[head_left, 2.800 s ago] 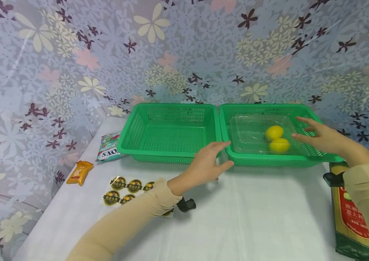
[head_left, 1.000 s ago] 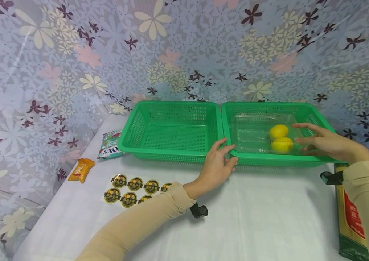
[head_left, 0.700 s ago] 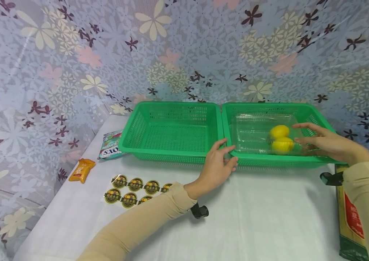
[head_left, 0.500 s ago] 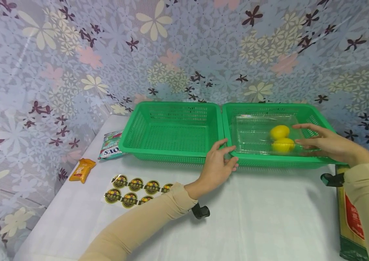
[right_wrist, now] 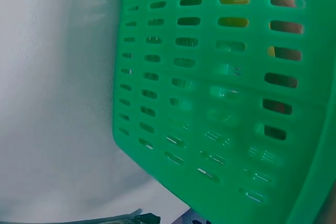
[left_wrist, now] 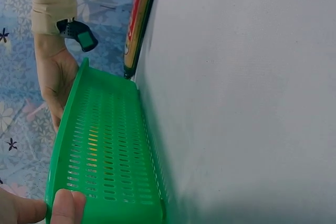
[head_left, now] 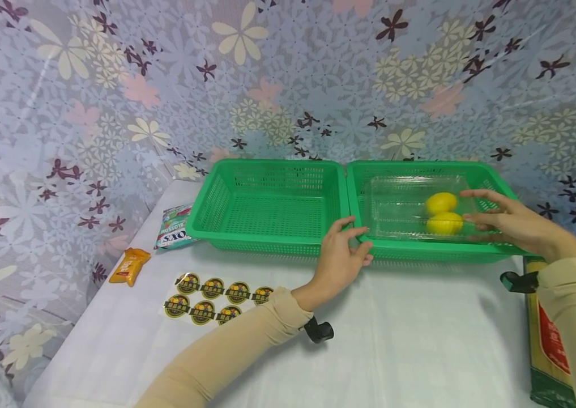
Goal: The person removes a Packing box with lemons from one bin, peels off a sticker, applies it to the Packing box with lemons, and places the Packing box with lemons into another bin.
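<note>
In the head view, a clear plastic box (head_left: 395,207) with two lemons (head_left: 444,223) inside it sits within the right green basket (head_left: 435,250). My right hand (head_left: 519,226) reaches over the basket's right end and grips the box's right end with thumb and fingers. Its lower fingers are partly hidden behind the front rim. My left hand (head_left: 337,262) is at the basket's front left corner. In the left wrist view, its fingers (left_wrist: 64,207) and thumb pinch the rim from both sides. Through the slots in the right wrist view, bits of yellow and of the hand show.
A second green basket (head_left: 262,240) stands close against the first on the left. Along the table (head_left: 420,340) lie a teal snack bag (head_left: 173,228), an orange packet (head_left: 129,266), a sheet of round stickers (head_left: 202,312) and a green-and-gold bag (head_left: 547,340). A flowered curtain hangs behind.
My left hand has moved right onto the basket rim. My right hand has come down onto the box's end. Over the last half second, the box with the lemons has risen slightly.
</note>
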Available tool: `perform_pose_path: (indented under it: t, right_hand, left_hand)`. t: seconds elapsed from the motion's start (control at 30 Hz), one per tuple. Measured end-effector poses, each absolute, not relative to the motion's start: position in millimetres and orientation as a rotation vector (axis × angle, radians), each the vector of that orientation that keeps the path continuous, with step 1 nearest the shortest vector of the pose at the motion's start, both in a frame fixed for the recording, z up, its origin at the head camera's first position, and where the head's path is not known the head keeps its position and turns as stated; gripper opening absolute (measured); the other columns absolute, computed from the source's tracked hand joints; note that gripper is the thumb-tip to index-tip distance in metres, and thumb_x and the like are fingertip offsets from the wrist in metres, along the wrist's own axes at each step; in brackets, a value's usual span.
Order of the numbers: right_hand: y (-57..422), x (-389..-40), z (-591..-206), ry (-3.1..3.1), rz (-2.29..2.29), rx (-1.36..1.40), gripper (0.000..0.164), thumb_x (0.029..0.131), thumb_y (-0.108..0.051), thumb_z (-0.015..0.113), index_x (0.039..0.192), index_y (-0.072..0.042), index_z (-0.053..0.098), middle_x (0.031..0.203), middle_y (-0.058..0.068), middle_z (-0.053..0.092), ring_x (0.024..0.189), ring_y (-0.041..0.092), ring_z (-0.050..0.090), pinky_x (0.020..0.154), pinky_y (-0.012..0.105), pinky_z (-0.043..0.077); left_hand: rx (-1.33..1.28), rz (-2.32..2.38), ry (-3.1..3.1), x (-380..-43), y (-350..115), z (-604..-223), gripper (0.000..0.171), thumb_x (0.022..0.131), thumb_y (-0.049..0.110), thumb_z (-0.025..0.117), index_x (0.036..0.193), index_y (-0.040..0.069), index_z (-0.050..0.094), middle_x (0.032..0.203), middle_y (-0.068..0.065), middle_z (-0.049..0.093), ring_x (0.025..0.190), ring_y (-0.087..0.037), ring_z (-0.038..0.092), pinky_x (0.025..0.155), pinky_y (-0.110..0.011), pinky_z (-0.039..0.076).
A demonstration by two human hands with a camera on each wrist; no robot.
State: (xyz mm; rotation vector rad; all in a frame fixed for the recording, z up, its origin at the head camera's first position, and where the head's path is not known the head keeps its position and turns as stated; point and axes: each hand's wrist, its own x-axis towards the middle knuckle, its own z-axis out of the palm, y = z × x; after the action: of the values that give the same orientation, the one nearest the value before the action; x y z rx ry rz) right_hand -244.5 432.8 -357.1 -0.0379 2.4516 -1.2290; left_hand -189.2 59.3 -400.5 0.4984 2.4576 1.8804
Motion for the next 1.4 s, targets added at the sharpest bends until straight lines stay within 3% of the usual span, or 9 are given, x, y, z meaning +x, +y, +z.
perform_pose_path:
  t: [0.33,0.53,0.67,0.83,0.93,1.0,1.07,1.13,1.4]
  right_hand:
    - [431,-238,-350,2.476,-1.284,-0.033,0.062,0.113,-0.038,0.056,0.165,-0.049,0.023,0.147,0.019,0.040,0.102,0.020,0.056,0.098,0.040,0.064]
    - [434,-230,-344,2.505,-1.287,-0.048,0.071,0.113,-0.040,0.054,0.171,-0.045,0.014,0.165,0.037,0.022,0.104,0.006,0.066,0.099,0.043,0.064]
    - [438,-224,-341,2.558,-1.266,-0.070,0.072,0.114,-0.040,0.052,0.172,-0.043,0.010,0.172,0.036,0.012,0.102,-0.005,0.066,0.097,0.040,0.065]
    - [445,-212,-338,2.657,-1.238,-0.116,0.069,0.115,-0.034,0.052,0.172,-0.041,0.013,0.173,0.025,0.018,0.103,-0.012,0.061,0.089,0.030,0.065]
    - [448,-203,-336,2.722,-1.235,-0.130,0.069,0.114,-0.028,0.054,0.172,-0.039,0.018,0.154,0.006,0.046,0.100,-0.008,0.063,0.083,0.028,0.065]
    - [449,-197,-335,2.746,-1.261,-0.132,0.069,0.114,-0.023,0.056,0.171,-0.038,0.021,0.130,-0.006,0.058,0.097,-0.002,0.066,0.081,0.029,0.065]
    - [450,-192,-333,2.755,-1.305,-0.129,0.069,0.113,-0.016,0.057,0.170,-0.038,0.024,0.108,-0.009,0.062,0.093,0.004,0.068,0.079,0.030,0.066]
    - [450,-187,-331,2.765,-1.340,-0.126,0.069,0.112,-0.012,0.057,0.168,-0.039,0.026,0.096,-0.002,0.063,0.088,0.012,0.069,0.079,0.031,0.066]
    - [446,-167,-321,2.824,-1.264,-0.096,0.067,0.114,-0.020,0.055,0.168,-0.045,0.024,0.099,-0.002,0.058,0.086,0.017,0.064,0.075,0.028,0.065]
  left_hand:
    - [0.471,1.948,2.392,-188,60,-400,0.038,0.103,-0.001,0.069,0.140,-0.008,0.066,0.167,-0.016,0.043,0.071,-0.015,0.079,0.068,-0.016,0.063]
    - [0.488,1.935,2.405,-188,60,-402,0.037,0.104,0.001,0.068,0.140,-0.007,0.067,0.167,-0.015,0.042,0.071,-0.014,0.078,0.067,-0.016,0.062]
    - [0.505,1.929,2.412,-188,59,-403,0.037,0.104,0.001,0.068,0.140,-0.006,0.067,0.167,-0.017,0.042,0.071,-0.015,0.079,0.067,-0.016,0.062]
    - [0.525,1.918,2.418,-188,59,-403,0.036,0.104,0.001,0.067,0.139,-0.005,0.067,0.168,-0.018,0.041,0.072,-0.016,0.079,0.066,-0.016,0.062]
    - [0.531,1.906,2.426,-188,59,-403,0.036,0.104,0.001,0.067,0.139,-0.005,0.068,0.168,-0.018,0.041,0.072,-0.018,0.080,0.066,-0.016,0.062]
    - [0.535,1.902,2.432,-188,59,-403,0.035,0.104,0.001,0.067,0.139,-0.005,0.068,0.167,-0.018,0.042,0.074,-0.019,0.081,0.065,-0.016,0.062]
    - [0.539,1.896,2.437,-188,58,-402,0.035,0.104,0.000,0.067,0.139,-0.005,0.068,0.167,-0.019,0.042,0.075,-0.021,0.081,0.065,-0.016,0.062]
    - [0.544,1.886,2.448,-188,58,-402,0.035,0.104,0.001,0.067,0.139,-0.005,0.068,0.167,-0.019,0.042,0.075,-0.021,0.081,0.064,-0.016,0.062]
    - [0.539,1.880,2.439,-188,57,-401,0.036,0.104,-0.001,0.066,0.140,-0.005,0.067,0.167,-0.019,0.042,0.082,-0.033,0.082,0.063,-0.017,0.062]
